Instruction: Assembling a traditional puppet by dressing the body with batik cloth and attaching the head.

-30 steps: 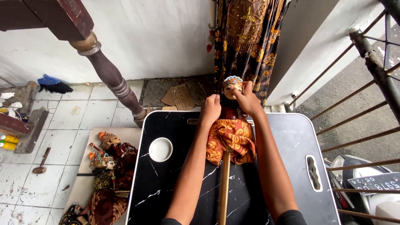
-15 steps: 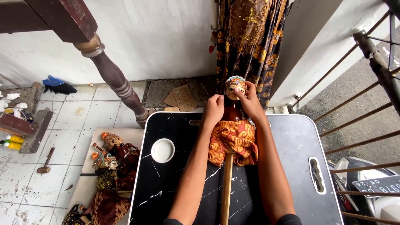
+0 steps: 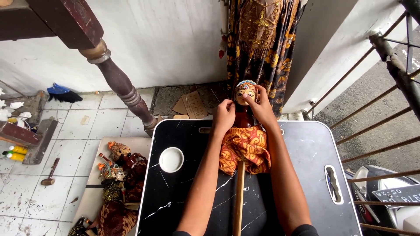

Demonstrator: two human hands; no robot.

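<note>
Seen from above, two bare forearms reach away across a black marble-patterned surface (image 3: 183, 201). Both hands meet at a rod puppet (image 3: 245, 131) lying along the middle of the surface, its head toward the far edge. The left hand (image 3: 224, 116) has its grip closed on the puppet's neck and shoulder, just below the head. The right hand (image 3: 261, 107) pinches the painted head (image 3: 245, 91) with its fingertips at the face and crown. The puppet's orange patterned skirt (image 3: 245, 150) spreads over the surface between the forearms, and its wooden rod (image 3: 239, 201) runs back toward the viewer. A white dish (image 3: 171, 159) sits left of the left arm. More puppets (image 3: 118, 175) lie on a board on the tiled floor beside the surface.
</note>
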